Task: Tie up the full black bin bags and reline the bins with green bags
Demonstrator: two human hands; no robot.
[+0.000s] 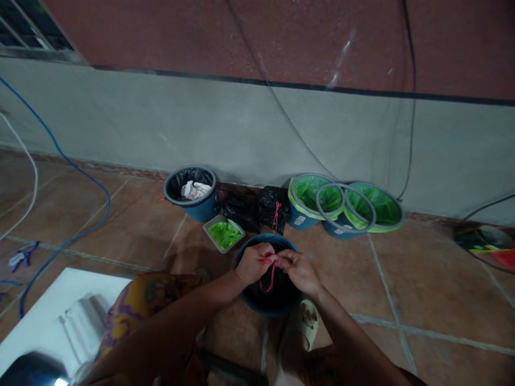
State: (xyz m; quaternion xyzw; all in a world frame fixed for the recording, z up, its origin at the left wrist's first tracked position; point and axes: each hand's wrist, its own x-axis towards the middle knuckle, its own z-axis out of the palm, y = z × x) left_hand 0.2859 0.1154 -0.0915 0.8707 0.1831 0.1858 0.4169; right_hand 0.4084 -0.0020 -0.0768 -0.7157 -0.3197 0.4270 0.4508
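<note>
Both of your hands are at work over the round bin [269, 313] standing on the tiled floor [434, 289] in front of you. Your left hand [255, 262] has its thumb and fingers pressed together, pinching a red string [267, 291]; your right hand [298, 271] pinches the same string at its fingertips, just beside the left. The string is therefore held between your 2 hands, above the bin's opening, and a loop of it hangs down against the dark inside. Whether the string is fixed to anything in the bin cannot be told. Just beyond the bin, near the wall [225, 123], sit 2 black bags [272, 201]; the right-hand bag has a pink tie on it. In front of them, near your bin, is a shallow tray [209, 237] holding bright green plastic [223, 234]. To its left stands a blue bin [201, 213] with a black liner and crumpled white paper [195, 190] inside. On the right, 2 blue bins [302, 220] with green liners stand side by side, and a loose grey ring [317, 202] lies across both. A blue cable [105, 214] and a white cable [34, 185] run along the left, and a white table [44, 311] fills the lower left corner. A pale slipper [308, 324] shows just beside your bin.
</note>
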